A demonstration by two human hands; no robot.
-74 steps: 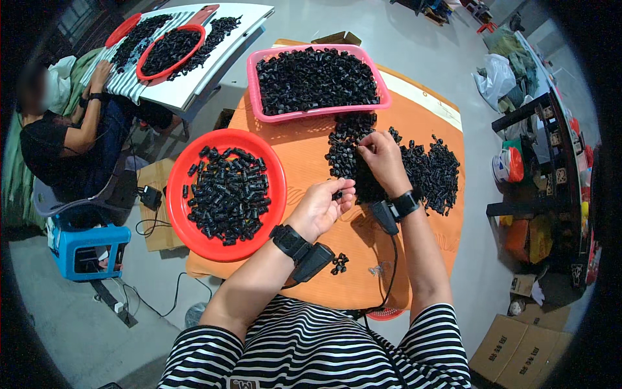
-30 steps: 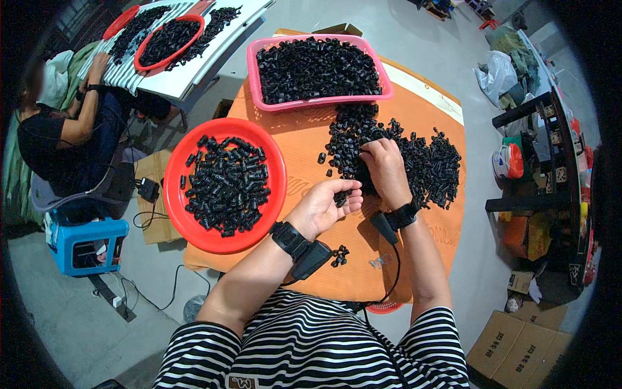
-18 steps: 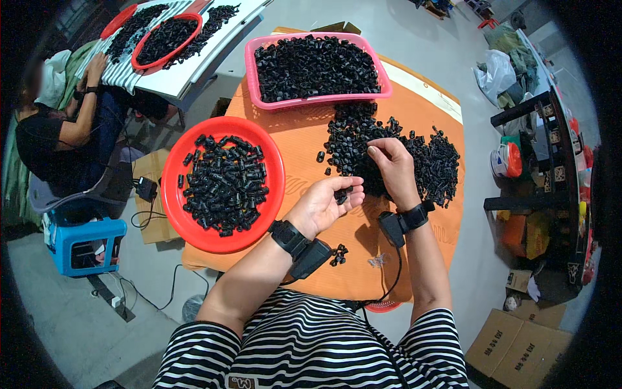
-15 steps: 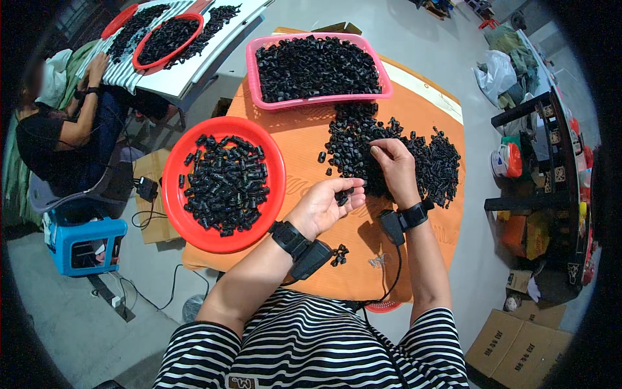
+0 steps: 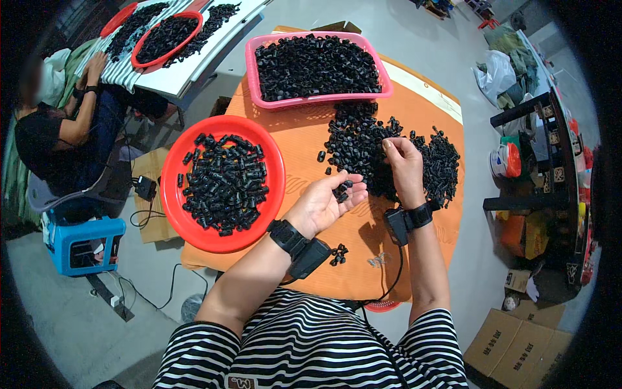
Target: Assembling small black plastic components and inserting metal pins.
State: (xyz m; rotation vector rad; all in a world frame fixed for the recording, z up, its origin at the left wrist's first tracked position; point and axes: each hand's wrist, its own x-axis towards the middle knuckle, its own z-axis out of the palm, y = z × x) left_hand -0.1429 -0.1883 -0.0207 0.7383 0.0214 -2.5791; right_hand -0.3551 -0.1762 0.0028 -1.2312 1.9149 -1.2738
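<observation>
Head view: left hand (image 5: 319, 202) curled round black parts (image 5: 341, 190); right hand (image 5: 406, 170) over black pile (image 5: 355, 144), fingertips close, can't tell if gripping.

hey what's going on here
A person is handling small black parts at an orange table. Their left hand, palm up, holds a few black parts; their right hand is over a heap, and whether it holds anything is too small to tell. A red tray of parts sits to the left, with a full pink basket at the far side. A co-worker sits at a white table bearing black pieces too.
</observation>
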